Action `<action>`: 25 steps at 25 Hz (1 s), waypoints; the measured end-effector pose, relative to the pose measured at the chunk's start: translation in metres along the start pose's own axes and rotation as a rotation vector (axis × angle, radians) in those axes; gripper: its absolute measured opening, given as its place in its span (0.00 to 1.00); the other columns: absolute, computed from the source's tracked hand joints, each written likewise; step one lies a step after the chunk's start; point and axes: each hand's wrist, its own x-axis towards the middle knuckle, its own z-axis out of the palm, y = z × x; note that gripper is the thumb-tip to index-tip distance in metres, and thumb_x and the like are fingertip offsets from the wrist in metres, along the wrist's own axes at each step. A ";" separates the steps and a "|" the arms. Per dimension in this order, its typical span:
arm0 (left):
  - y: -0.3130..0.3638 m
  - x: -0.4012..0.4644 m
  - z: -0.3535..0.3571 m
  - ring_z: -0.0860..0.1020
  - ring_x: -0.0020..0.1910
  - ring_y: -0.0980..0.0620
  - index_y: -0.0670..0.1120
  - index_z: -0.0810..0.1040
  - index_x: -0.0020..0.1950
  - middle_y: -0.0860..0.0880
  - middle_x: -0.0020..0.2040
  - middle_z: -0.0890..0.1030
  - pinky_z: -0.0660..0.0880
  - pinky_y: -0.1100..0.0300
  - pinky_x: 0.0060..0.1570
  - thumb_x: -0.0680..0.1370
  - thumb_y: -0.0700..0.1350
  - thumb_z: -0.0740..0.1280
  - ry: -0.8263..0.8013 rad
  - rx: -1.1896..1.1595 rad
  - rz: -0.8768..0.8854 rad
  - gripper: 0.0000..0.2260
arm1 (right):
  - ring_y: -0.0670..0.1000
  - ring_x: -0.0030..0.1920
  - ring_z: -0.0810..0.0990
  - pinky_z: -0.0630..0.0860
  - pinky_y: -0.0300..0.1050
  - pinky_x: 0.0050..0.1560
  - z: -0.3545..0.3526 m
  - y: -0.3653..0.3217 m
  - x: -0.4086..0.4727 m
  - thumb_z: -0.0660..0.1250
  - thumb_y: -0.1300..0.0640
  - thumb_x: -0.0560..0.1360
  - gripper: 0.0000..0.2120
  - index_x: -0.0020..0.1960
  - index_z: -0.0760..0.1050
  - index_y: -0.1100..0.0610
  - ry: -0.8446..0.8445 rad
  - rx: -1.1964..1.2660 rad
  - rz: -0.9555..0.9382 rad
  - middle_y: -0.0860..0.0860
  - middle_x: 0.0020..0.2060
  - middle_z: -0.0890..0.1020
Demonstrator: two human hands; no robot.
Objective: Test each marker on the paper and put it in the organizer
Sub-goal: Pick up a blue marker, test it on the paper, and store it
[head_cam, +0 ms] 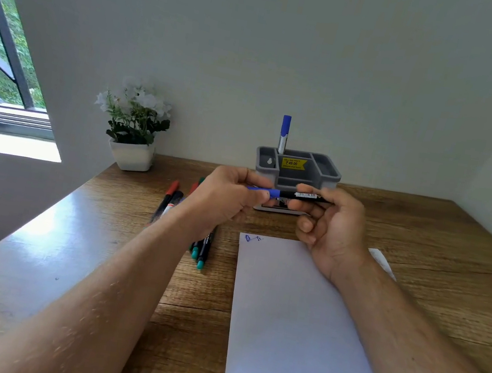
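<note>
Blue marker (pixel 288 194) lies level above the table's (pixel 417 278) far edge. Left hand (pixel 226 197) pinches its cap; right hand (pixel 333 229) grips its black barrel.

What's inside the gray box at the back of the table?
One blue-capped marker stands upright in a back compartment of the gray organizer. A yellow price sticker is on it. The other back compartments look empty, but the hands and the marker they hold hide the lower front.
</note>
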 end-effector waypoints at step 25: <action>-0.002 0.001 0.006 0.82 0.35 0.51 0.45 0.76 0.56 0.41 0.43 0.86 0.80 0.60 0.38 0.76 0.39 0.71 0.382 -0.346 0.230 0.10 | 0.45 0.18 0.60 0.58 0.37 0.17 0.005 0.004 -0.004 0.67 0.49 0.78 0.16 0.45 0.85 0.60 0.050 -0.319 -0.009 0.49 0.21 0.69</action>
